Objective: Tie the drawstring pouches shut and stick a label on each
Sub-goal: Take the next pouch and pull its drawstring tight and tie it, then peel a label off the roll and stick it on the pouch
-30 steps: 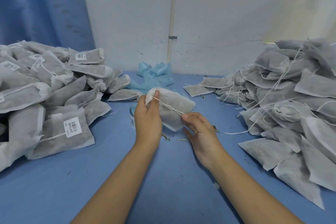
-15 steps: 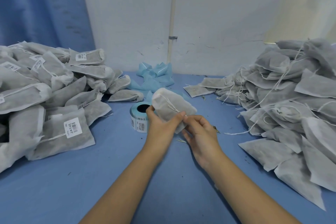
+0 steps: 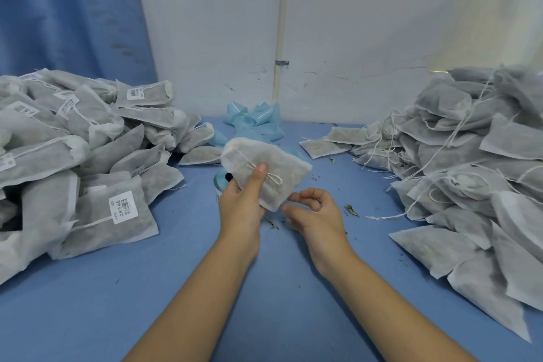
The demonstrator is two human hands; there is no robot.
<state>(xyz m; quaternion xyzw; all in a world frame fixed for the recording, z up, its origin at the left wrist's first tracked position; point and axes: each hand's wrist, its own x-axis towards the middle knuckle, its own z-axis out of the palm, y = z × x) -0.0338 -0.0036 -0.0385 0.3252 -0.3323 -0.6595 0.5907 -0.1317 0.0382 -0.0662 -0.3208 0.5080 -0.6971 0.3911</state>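
Above the table's [image 3: 176, 288] open middle, left grip [image 3: 239, 206] clamps pouch [image 3: 283, 166], right grip [image 3: 317, 214] slack beside.

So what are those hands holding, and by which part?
The left hand grips a pouch by its lower edge, thumb pressed on the front beside the tied drawstring. The right hand, loosely curled by the pouch's corner, holds nothing.

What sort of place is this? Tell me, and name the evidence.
Probably a hand-packing and labelling workshop: labelled pouches heaped on the left, unlabelled pouches with loose strings heaped on the right, and a label roll behind the tied pouch in the left hand.
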